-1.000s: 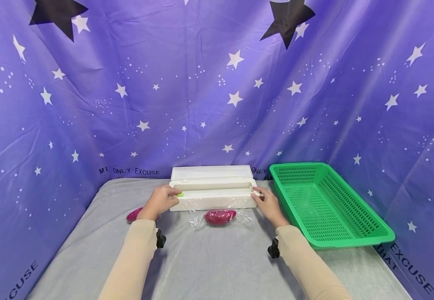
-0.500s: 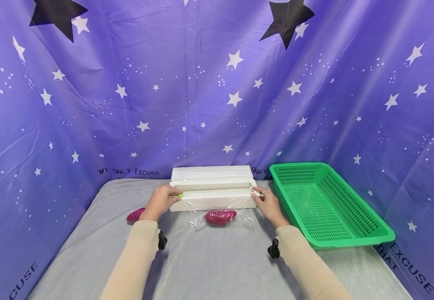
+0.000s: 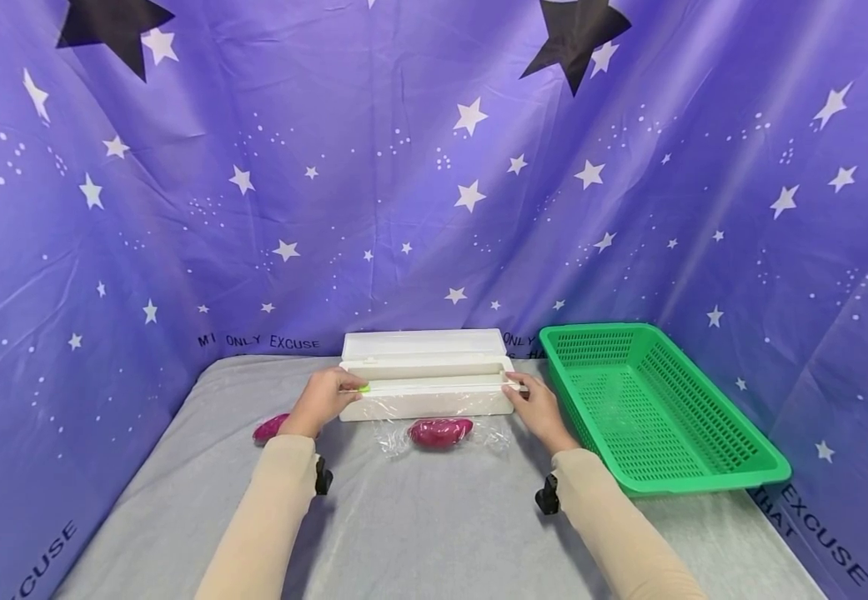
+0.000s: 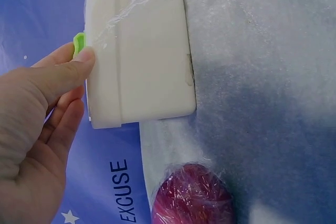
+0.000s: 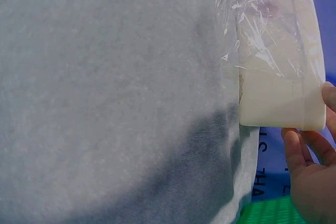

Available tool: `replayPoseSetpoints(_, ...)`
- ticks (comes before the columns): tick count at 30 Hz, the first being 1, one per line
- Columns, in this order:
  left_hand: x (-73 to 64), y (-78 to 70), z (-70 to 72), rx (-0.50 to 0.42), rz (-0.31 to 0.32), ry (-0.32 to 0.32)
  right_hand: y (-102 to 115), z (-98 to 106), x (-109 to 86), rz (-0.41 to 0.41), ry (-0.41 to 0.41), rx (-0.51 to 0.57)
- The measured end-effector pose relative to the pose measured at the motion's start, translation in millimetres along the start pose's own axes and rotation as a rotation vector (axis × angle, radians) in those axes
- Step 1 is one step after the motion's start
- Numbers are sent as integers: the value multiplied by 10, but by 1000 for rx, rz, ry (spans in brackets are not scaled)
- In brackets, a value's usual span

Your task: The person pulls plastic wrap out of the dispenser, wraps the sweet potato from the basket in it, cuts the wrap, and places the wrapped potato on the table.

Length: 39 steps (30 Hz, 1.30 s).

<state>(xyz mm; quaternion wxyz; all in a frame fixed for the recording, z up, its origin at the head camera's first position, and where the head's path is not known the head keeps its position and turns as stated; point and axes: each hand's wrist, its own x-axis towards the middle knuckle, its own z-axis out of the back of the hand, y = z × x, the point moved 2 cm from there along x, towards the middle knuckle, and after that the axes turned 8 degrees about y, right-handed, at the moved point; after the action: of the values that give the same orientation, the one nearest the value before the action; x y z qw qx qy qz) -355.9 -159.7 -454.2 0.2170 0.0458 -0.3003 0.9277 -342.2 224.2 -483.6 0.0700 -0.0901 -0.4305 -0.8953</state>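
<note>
A white cling film dispenser (image 3: 418,406) stands at the back middle of the table with its lid (image 3: 426,343) raised. At its left end my left hand (image 3: 321,400) pinches the green slide cutter (image 4: 79,43) on the top edge between thumb and fingers. My right hand (image 3: 534,408) grips the right end, thumb on top and fingers around the corner (image 5: 312,156). Clear film (image 3: 392,437) hangs over the front and lies over a magenta, sweet-potato-shaped piece (image 3: 439,433). A second such piece (image 4: 193,198), wrapped in film, lies left, partly behind my left wrist in the head view.
A large green plastic basket (image 3: 659,417) stands at the right, close to my right forearm. Grey cloth (image 3: 418,525) covers the table. A purple star-print curtain (image 3: 403,208) rises right behind the dispenser and along both sides.
My left hand has slid slightly right along the dispenser's edge with the green slide cutter. The right hand stays at the right end.
</note>
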Motion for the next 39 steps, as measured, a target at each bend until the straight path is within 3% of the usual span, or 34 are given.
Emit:
replayPoseSetpoints(4,3,-14,13,-6,-9,21,15,4,0,-3,0,-1)
replayPoseSetpoints(14,24,-58,-12,-14,-110,57,12,9,22,6,-2,-5)
replayPoseSetpoints(21,29,-77,-56,19,-211,27,6,15,16,6,1,-1)
replayPoseSetpoints(25,22,-107,-69,16,-233,29,2,17,8,4,-1,-1)
replayPoseSetpoints(29,18,-132,-78,7,-184,53,-5,18,-6,-4,-3,-3)
replayPoseSetpoints(33,25,-154,-86,-25,-84,75,-7,17,-17,-6,-2,-4)
replayPoseSetpoints(39,66,-181,-130,-7,-37,20,-23,7,-2,-20,2,7)
